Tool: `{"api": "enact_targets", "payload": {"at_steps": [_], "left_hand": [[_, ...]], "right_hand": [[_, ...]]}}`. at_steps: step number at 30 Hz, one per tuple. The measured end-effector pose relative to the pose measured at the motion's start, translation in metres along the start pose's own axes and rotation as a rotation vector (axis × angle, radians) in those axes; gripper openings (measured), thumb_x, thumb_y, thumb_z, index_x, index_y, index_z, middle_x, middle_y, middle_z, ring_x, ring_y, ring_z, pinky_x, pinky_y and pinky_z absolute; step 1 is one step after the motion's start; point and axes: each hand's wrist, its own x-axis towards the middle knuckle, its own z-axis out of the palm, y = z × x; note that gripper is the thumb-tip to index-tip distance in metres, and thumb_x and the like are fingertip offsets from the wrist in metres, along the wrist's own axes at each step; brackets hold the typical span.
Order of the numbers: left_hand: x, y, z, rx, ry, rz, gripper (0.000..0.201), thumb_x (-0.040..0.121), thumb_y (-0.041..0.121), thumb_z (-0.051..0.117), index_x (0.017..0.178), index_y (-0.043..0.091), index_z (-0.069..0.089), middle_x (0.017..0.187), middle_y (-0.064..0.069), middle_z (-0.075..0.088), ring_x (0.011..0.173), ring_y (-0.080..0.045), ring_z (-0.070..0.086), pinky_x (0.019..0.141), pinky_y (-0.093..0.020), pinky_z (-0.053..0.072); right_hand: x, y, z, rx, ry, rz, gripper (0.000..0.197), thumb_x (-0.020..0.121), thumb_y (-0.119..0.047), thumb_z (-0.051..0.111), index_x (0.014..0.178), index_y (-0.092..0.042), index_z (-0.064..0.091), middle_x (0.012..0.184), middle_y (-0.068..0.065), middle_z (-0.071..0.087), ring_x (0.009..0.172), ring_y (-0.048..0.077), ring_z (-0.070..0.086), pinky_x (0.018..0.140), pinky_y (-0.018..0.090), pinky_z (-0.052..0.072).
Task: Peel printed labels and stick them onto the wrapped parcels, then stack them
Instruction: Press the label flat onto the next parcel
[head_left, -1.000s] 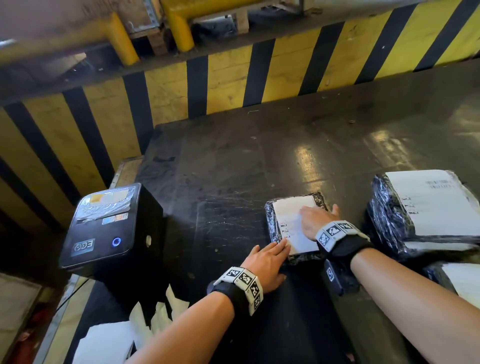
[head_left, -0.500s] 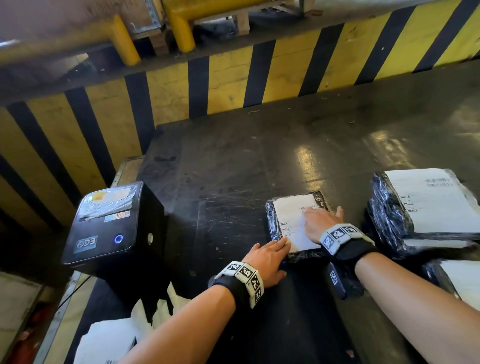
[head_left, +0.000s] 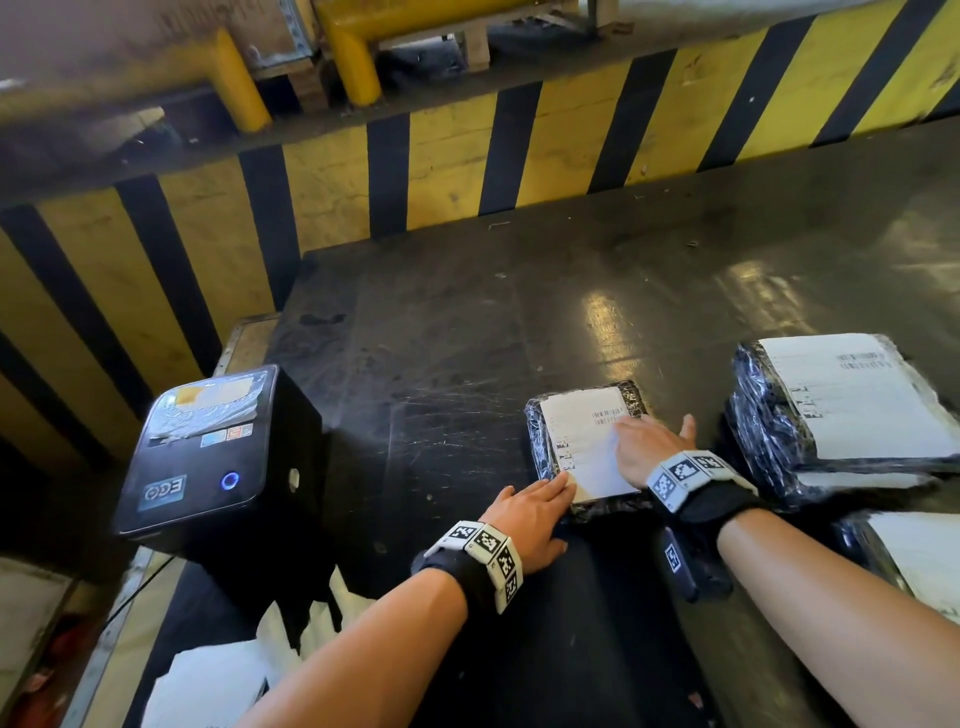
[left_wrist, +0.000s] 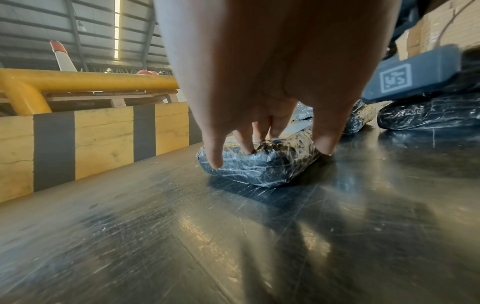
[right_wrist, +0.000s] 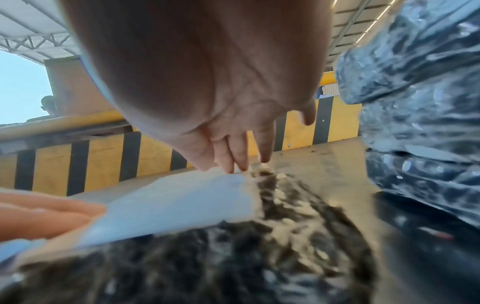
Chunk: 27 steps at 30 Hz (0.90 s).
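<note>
On the scuffed black table (head_left: 467, 332), just right of the label printer (head_left: 208, 447), the small wrapped parcel (head_left: 540, 441) wears its label (head_left: 582, 441), flat right hand (head_left: 649, 447) smoothing, left hand (head_left: 530, 514) steadying flat-fingered; stacking onto the labelled stack (head_left: 831, 405) beyond remains.

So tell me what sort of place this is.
Probably a warehouse packing or dispatch station: black-wrapped labelled parcels, a label printer beside the worktop, and yellow-and-black hazard-striped barriers under a metal shed roof.

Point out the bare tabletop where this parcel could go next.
Free: the black tabletop between the striped barrier and the small parcel, right of the printer. Crowded: the right side, with the stacked parcels.
</note>
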Motion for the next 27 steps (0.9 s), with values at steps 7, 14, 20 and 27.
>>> {"api": "enact_targets", "payload": {"at_steps": [7, 14, 20, 27], "left_hand": [[0.001, -0.003, 0.005, 0.009, 0.012, 0.010, 0.078, 0.092, 0.033, 0.053, 0.152, 0.019, 0.005, 0.161, 0.004, -0.002, 0.147, -0.017, 0.011, 0.117, -0.051, 0.017], [-0.001, -0.002, 0.011, 0.023, -0.019, 0.025, 0.085, 0.092, 0.034, 0.053, 0.152, 0.017, -0.005, 0.160, 0.002, -0.011, 0.148, -0.017, 0.000, 0.119, -0.051, 0.012], [-0.001, 0.002, 0.012, 0.052, -0.027, 0.020, 0.087, 0.093, 0.035, 0.053, 0.151, 0.016, -0.009, 0.159, 0.001, -0.015, 0.148, -0.017, -0.005, 0.119, -0.052, 0.008], [-0.001, 0.000, 0.013, 0.037, -0.052, 0.020, 0.089, 0.093, 0.038, 0.053, 0.151, 0.017, -0.011, 0.159, 0.002, -0.017, 0.148, -0.018, -0.005, 0.118, -0.053, 0.008]], "right_hand": [[-0.024, -0.015, 0.028, -0.012, 0.003, -0.176, 0.052, 0.098, -0.022, 0.029, 0.148, -0.025, 0.015, 0.158, -0.013, 0.004, 0.146, 0.011, 0.005, 0.113, 0.060, -0.001], [-0.024, 0.012, 0.016, 0.002, -0.009, 0.020, 0.047, 0.100, -0.026, 0.020, 0.146, -0.025, 0.023, 0.157, -0.015, 0.010, 0.146, 0.014, 0.010, 0.113, 0.061, -0.002], [-0.042, -0.009, 0.035, -0.034, -0.009, -0.191, 0.050, 0.098, -0.020, 0.025, 0.147, -0.027, 0.019, 0.158, -0.014, 0.008, 0.146, 0.013, 0.007, 0.114, 0.059, -0.001], [-0.038, 0.027, 0.019, -0.088, -0.055, -0.043, 0.047, 0.097, -0.023, 0.026, 0.145, -0.027, 0.026, 0.156, -0.014, 0.016, 0.145, 0.014, 0.011, 0.113, 0.063, 0.000]]}}
